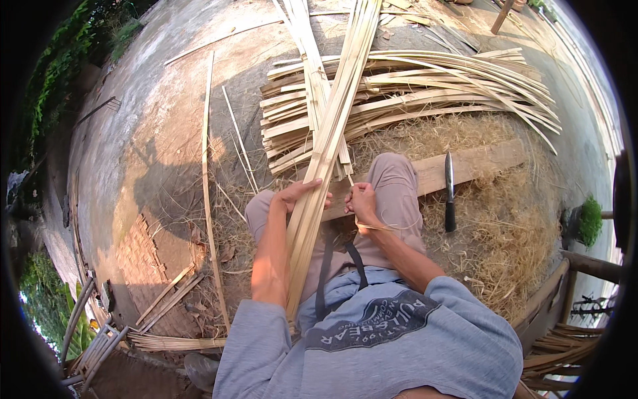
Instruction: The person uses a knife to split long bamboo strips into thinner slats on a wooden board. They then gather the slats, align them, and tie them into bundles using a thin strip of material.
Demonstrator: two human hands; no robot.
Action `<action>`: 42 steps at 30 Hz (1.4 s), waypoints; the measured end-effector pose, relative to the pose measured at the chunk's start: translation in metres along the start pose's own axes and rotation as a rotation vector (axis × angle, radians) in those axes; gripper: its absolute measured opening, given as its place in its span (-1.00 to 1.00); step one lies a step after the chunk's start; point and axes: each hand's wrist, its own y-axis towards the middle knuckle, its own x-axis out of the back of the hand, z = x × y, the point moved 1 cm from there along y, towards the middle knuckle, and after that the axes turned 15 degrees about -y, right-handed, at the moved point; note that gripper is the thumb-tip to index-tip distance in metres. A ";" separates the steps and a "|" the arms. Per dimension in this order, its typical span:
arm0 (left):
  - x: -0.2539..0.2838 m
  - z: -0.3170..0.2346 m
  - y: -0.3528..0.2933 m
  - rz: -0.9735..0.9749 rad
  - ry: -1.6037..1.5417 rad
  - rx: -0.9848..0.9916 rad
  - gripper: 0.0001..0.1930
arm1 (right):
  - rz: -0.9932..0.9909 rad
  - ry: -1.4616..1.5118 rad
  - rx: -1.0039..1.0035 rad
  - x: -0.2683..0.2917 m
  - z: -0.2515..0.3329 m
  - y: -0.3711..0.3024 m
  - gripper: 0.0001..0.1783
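A long bundle of pale bamboo strips [335, 126] slants across my lap, from beside my left forearm to the far edge. My left hand [302, 194] is wrapped round it near my knees. Just right of the bundle, my right hand [361, 201] is closed in a pinch on a thin bamboo strip [352, 179]. One thin end of it seems to curl past my right wrist. A second bundle of bamboo strips [312, 80] lies beneath the first, crossing it. What the left fingertips touch behind the bundle is hidden.
A large pile of split bamboo strips [412, 100] lies crosswise ahead. A knife with a black handle [450, 193] rests across a wooden plank [485, 161] at the right. Curly shavings [505, 233] cover the ground there. A long single strip [207, 186] lies at the left.
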 end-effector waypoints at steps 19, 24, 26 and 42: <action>-0.008 0.061 -0.121 -0.147 0.106 -0.256 -0.44 | 1.113 -0.415 -0.186 -0.052 -0.009 -0.004 -0.61; -0.012 0.071 -0.115 -0.210 0.167 -0.360 -0.52 | 1.072 -0.949 -0.009 0.019 0.029 -0.017 -0.68; -0.011 0.069 -0.112 -0.213 0.212 -0.397 -0.56 | 1.064 -1.099 0.113 0.026 0.059 -0.028 -0.69; -0.004 0.106 -0.080 -0.514 0.488 -0.440 -0.43 | 1.140 -1.754 1.525 -0.110 0.116 -0.059 -0.67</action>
